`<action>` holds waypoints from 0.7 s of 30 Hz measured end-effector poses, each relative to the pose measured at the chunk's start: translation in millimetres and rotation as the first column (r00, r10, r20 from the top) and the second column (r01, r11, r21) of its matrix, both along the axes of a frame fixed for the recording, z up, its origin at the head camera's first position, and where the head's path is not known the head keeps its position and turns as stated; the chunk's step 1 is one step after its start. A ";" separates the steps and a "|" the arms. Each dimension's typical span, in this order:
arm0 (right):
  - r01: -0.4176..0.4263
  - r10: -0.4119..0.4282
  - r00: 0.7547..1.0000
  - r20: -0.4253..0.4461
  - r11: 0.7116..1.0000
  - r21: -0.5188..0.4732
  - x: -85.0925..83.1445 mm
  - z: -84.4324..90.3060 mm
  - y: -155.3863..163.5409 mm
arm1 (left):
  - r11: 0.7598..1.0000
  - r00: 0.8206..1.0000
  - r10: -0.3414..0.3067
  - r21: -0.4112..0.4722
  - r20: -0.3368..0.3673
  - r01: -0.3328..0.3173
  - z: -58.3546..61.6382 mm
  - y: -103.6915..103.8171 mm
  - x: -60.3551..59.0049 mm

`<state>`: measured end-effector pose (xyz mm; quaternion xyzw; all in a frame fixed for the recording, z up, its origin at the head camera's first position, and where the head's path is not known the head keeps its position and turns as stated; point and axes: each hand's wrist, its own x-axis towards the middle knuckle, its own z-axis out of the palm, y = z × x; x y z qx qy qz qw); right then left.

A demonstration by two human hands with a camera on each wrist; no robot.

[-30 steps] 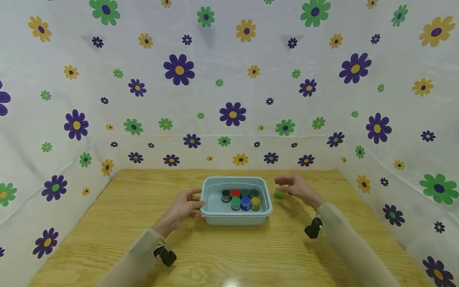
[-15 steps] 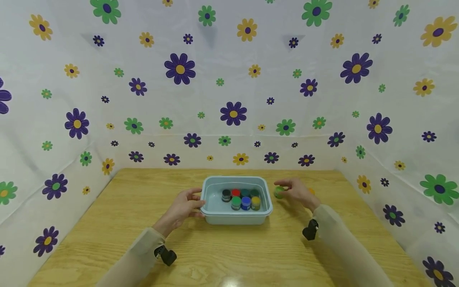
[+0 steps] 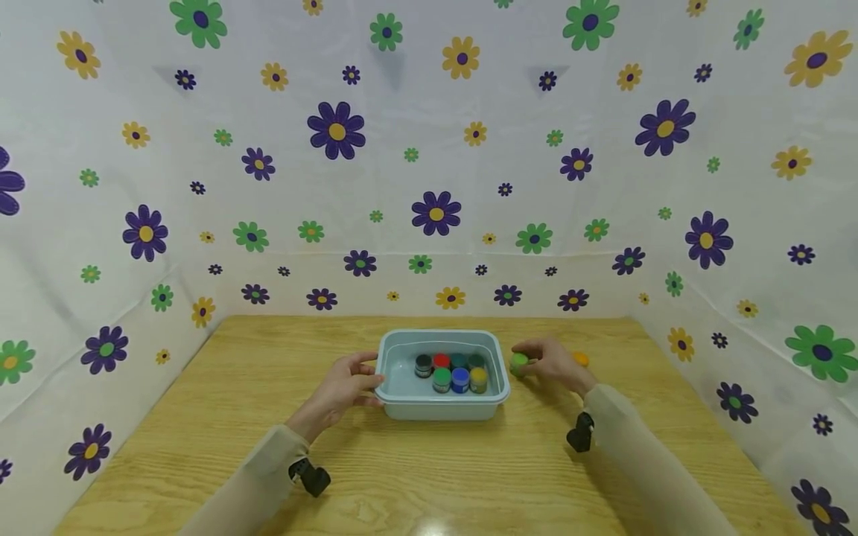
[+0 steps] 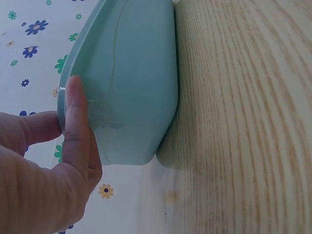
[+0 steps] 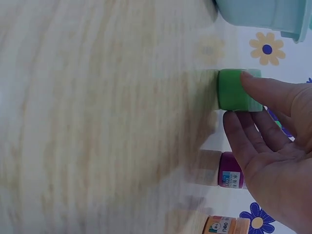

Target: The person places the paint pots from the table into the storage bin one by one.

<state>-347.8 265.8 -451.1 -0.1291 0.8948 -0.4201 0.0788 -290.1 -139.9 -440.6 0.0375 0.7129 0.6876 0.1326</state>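
Note:
My left hand (image 3: pixel 345 387) holds the left rim of a light blue plastic basin (image 3: pixel 439 411). In the left wrist view, the thumb is at the rim and the fingers lie along the outer wall. Just right of the basin, my right hand (image 3: pixel 553 363) pinches a light green paint jar (image 5: pixel 234 90) between thumb and fingers, close to the tabletop. Inside the basin stand several paint jars, among them a black jar (image 3: pixel 423 366), a red jar (image 3: pixel 441 361), a green jar (image 3: pixel 442 381), a blue jar (image 3: pixel 459 381) and a yellow jar (image 3: pixel 478 380).
A purple paint jar (image 5: pixel 230 170) and an orange paint jar (image 5: pixel 225 225) stand beyond the green one in the right wrist view. The wooden table (image 3: pixel 429 469) is bounded by a flower-printed cloth (image 3: pixel 375 171) at the back and sides.
My right hand has lowered and its fingers have come together on the light green jar. The orange jar has come into view behind that hand. The left hand and basin have stayed put.

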 end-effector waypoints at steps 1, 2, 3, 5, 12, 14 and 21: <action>0.005 -0.005 1.000 0.005 1.000 0.002 0.3 0.0 -0.4 | 1.000 1.000 -0.001 -0.001 0.001 0.001 0.2 -0.1 0.2; 0.012 -0.012 1.000 0.009 1.000 0.006 0.5 -0.2 -0.8 | 1.000 1.000 -0.001 -0.001 0.002 0.001 0.3 -0.2 0.3; 0.018 -0.018 1.000 0.015 1.000 0.008 0.6 -0.4 -1.1 | 1.000 1.000 -0.002 -0.002 0.003 0.002 0.5 -0.2 0.5; 0.024 -0.024 0.999 0.025 1.000 0.010 0.5 -0.6 -1.3 | 1.000 1.000 0.001 -0.003 0.006 -0.001 1.2 -0.2 1.0; 0.041 -0.036 0.997 0.073 0.997 -0.065 1.6 0.0 -1.4 | 1.000 1.000 0.010 0.000 0.015 -0.010 1.8 0.8 1.4; 0.039 -0.031 0.997 0.077 0.993 -0.108 3.0 0.8 -1.9 | 1.000 1.000 0.014 0.002 0.018 -0.014 1.7 0.9 1.3; 0.024 -0.024 1.000 0.006 0.971 -0.239 7.6 10.7 -8.3 | 1.000 1.000 0.018 0.013 0.020 -0.019 0.4 0.1 0.5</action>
